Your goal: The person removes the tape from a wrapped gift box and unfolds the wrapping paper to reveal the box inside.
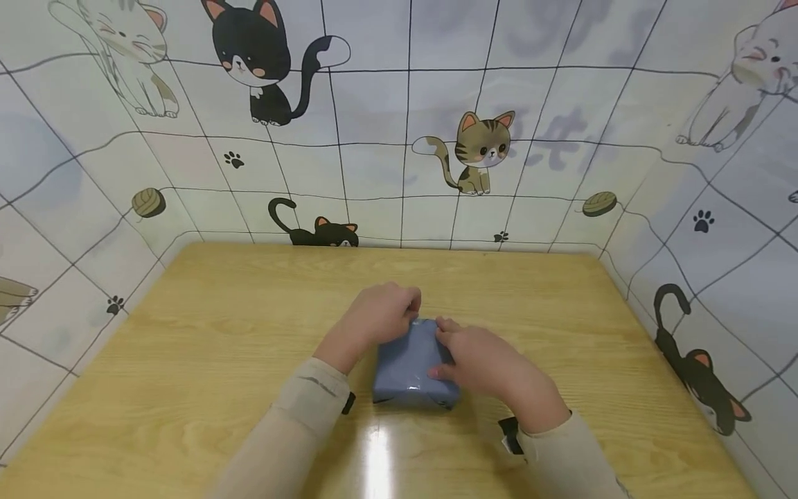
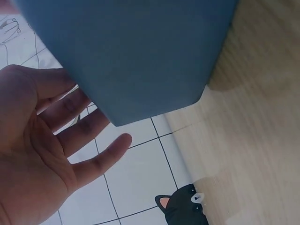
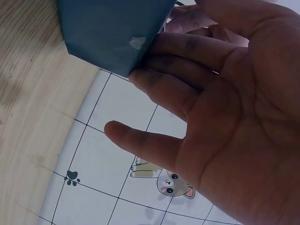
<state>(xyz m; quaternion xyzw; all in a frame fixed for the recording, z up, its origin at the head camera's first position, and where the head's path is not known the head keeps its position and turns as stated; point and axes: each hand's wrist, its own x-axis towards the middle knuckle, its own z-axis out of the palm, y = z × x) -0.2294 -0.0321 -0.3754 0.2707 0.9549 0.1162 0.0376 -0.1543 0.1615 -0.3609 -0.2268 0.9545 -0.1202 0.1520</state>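
Observation:
A boxy package [image 1: 408, 367] with a smooth, slightly shiny blue-grey covering lies on the wooden table. My left hand [image 1: 382, 313] is at its far left corner, with fingers bent down at the far edge; the thumb is hidden in the head view. On the right side, my right hand [image 1: 483, 360] holds the package, its thumb on the top face and fingers at the far right corner. In the right wrist view, several fingers lie along the package's side, near a small pale shiny patch [image 3: 137, 43]. The little finger of each hand sticks out away from it.
The light wood table [image 1: 249, 333] meets white cloth-like walls [image 1: 374, 166] at the back and both sides. Grid lines, cartoon cats and paw prints are printed on them. A strip of glare [image 1: 377, 457] crosses the table in front of the package.

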